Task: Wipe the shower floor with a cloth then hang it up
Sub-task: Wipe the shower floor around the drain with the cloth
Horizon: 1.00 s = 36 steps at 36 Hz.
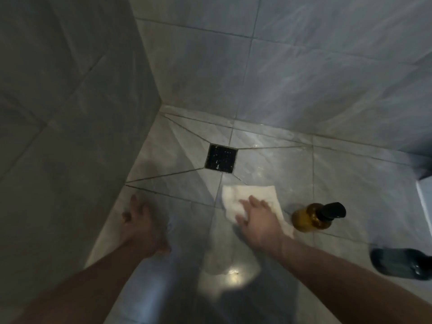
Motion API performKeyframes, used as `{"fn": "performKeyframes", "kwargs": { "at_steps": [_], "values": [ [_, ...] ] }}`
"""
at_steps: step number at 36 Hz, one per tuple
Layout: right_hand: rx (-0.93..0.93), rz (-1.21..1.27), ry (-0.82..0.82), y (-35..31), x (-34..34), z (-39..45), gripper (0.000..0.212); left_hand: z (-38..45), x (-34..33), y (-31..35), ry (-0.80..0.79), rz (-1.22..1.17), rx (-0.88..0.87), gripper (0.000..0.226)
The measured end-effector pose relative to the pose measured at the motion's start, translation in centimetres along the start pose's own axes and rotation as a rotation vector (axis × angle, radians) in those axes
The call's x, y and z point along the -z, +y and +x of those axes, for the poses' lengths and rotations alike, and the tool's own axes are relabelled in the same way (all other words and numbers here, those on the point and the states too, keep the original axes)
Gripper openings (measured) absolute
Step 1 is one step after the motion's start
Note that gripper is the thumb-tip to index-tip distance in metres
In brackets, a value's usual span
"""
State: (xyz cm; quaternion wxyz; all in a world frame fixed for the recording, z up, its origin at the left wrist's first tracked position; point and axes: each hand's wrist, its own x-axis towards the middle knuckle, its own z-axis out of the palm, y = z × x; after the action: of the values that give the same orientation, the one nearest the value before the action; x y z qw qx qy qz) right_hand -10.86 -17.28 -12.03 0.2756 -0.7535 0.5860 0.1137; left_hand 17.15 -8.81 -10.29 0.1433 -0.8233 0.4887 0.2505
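A white cloth lies spread on the grey tiled shower floor, just below the drain. My right hand presses flat on the cloth's near part, fingers spread and curled over its left edge. My left hand rests on the floor near the left wall, fingers apart, holding nothing. The cloth's lower right corner shows past my right wrist.
A square black drain sits in the floor's middle. An amber pump bottle with a black top stands right of the cloth. A dark bottle lies at the right edge. Tiled walls close in on the left and back.
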Motion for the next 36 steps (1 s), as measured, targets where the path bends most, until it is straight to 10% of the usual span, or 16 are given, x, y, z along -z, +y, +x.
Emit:
{"fn": "performKeyframes", "kwargs": {
  "at_steps": [9,17,36],
  "values": [
    [0.212,-0.076,-0.153,-1.5,-2.9,-4.0,0.059,-0.1,-0.6,-0.1,0.017,-0.028,0.015,0.152],
    [-0.148,0.096,0.047,3.0,0.8,4.0,0.058,-0.4,-0.6,-1.4,0.071,-0.129,-0.072,0.158],
    [-0.328,0.258,0.175,4.2,4.2,11.2,0.059,0.0,-0.6,-1.2,0.099,-0.092,0.054,0.161]
  ]
}}
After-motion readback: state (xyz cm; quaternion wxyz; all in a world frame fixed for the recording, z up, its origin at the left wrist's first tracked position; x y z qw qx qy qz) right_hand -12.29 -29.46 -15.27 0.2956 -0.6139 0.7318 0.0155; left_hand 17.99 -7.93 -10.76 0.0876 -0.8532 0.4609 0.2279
